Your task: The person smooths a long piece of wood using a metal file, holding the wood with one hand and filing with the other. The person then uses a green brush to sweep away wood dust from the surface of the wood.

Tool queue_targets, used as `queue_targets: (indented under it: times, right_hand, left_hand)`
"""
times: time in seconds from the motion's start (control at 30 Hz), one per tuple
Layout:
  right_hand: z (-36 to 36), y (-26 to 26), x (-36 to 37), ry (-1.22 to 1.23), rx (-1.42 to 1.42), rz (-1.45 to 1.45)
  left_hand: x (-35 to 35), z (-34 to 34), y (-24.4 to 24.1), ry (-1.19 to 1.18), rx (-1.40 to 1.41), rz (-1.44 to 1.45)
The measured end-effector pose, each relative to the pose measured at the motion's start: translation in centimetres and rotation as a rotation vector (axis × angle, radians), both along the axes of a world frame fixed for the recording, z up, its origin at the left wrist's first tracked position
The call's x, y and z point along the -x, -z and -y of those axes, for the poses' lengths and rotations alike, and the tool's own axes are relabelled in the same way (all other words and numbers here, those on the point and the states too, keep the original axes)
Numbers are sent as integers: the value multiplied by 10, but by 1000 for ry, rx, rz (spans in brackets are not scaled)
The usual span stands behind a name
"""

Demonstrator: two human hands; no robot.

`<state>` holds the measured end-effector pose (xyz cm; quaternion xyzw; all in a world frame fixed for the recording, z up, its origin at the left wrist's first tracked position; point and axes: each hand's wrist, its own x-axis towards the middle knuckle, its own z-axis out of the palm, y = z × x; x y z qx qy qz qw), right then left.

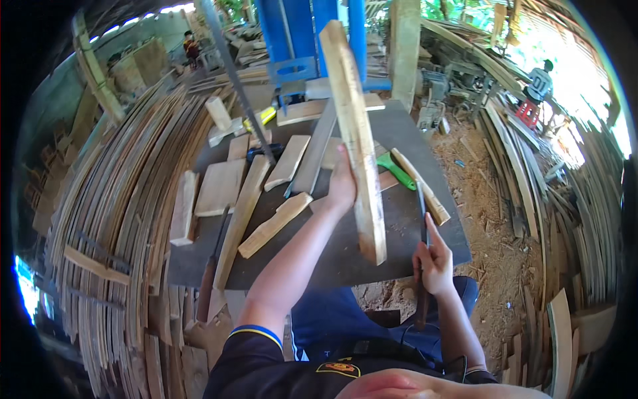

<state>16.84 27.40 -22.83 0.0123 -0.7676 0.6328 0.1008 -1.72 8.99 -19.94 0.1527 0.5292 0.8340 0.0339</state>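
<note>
My left hand (pixel 343 182) grips a long, rough-edged wooden piece (pixel 355 129), which stands nearly upright over the dark tabletop (pixel 319 269). Near the table's right front edge, my right hand (pixel 433 259) holds a long, narrow dark-bladed tool (pixel 422 219) by its brown handle, index finger laid along the blade. The tool's exact kind cannot be told. Beyond its tip lie a green-handled brush or scraper (pixel 397 171) and a narrow wood strip (pixel 421 187). A short curved wood piece (pixel 275 224) lies left of my left forearm, beside a longer wood piece (pixel 241 222).
A second long tool (pixel 214 264) with a brown handle rests at the table's left edge, by wood blocks (pixel 222 187). A slanting metal bar (pixel 238 82) rises at the back left. Stacked boards (pixel 119 199) stand left. Two people (pixel 540 82) (pixel 191 49) are far off.
</note>
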Motion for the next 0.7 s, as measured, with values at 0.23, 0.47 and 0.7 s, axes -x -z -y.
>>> queue_targets:
  times: [0.23, 0.47, 0.7]
  right_hand:
    - [0, -6, -1, -18, 17, 83]
    - [2, -7, 0, -25, 11, 111]
    - [1, -4, 2, -39, 26, 90]
  left_hand:
    - [22, 8, 16, 389, -107, 66]
    - [24, 10, 20, 184, 34, 29]
    - [-8, 36, -53, -741, 328, -407]
